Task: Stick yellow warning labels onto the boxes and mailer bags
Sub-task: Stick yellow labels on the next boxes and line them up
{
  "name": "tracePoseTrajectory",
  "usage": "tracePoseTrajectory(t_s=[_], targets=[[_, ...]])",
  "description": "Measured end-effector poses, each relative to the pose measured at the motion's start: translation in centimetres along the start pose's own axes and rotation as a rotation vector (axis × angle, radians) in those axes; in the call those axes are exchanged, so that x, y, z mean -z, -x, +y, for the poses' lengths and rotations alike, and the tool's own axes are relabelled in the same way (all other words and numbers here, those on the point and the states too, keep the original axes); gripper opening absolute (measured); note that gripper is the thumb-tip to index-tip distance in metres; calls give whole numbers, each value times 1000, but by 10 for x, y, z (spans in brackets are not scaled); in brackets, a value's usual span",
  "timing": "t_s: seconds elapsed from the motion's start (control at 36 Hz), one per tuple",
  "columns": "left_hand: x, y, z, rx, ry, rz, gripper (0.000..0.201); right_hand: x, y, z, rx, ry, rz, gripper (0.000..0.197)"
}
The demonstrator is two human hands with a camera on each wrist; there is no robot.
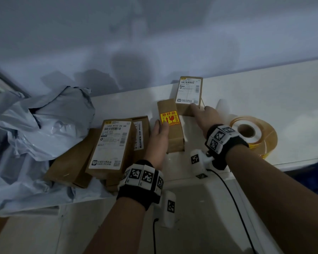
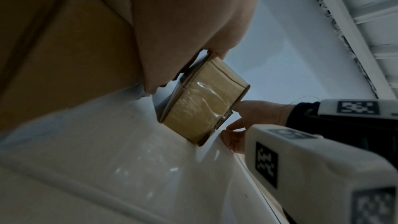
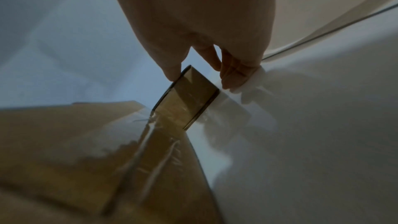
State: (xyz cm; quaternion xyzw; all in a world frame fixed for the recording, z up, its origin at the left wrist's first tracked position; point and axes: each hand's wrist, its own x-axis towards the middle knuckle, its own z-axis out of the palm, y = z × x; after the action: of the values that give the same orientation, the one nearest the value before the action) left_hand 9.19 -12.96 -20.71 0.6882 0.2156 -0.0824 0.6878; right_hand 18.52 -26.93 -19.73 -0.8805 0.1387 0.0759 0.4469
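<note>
A brown box [image 1: 173,136] with a yellow warning label [image 1: 170,118] stuck on top lies mid-table. My left hand [image 1: 158,140] rests flat on its left side with straight fingers; the left wrist view shows the palm [image 2: 183,23] against cardboard. Behind it lies a second brown box [image 1: 189,92] with a white shipping label and a taped end [image 2: 204,100] [image 3: 189,94]. My right hand [image 1: 204,114] holds that box's near end, the thumb [image 3: 172,72] on one edge and fingers [image 3: 233,77] on the other side. The roll of yellow labels [image 1: 253,132] sits to the right.
A pile of brown boxes [image 1: 110,147] with shipping labels lies left of my left hand. Crumpled grey mailer bags [image 1: 44,121] fill the table's left end. The white table [image 1: 283,92] runs along a pale wall. A black cable [image 1: 233,202] hangs from my right wrist.
</note>
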Motion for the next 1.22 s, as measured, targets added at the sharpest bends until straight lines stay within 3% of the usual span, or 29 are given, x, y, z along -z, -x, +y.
tracePoseTrajectory(t_s=[0.33, 0.61, 0.75, 0.92, 1.06, 1.17, 1.22], targets=[[0, -1, 5, -24, -34, -8, 92, 0, -3, -4, -17, -79, -57, 51], [-2, 1, 4, -39, -41, 8, 94, -1, -18, -6, -76, 9, -38, 73], [-2, 7, 10, -70, -76, 18, 85, 0, -20, -10, -80, 11, -57, 62], [-3, 3, 3, -45, -81, -2, 89, -7, -16, -14, -62, -80, -18, 50], [-4, 8, 8, -54, -60, -4, 84, -21, -16, -20, -113, -138, 26, 70], [-3, 9, 9, -57, -57, -1, 83, -17, -22, -22, 78, 5, 58, 85], [-3, 6, 7, -41, -55, -3, 88, -12, -24, -23, 210, 143, -1, 74]])
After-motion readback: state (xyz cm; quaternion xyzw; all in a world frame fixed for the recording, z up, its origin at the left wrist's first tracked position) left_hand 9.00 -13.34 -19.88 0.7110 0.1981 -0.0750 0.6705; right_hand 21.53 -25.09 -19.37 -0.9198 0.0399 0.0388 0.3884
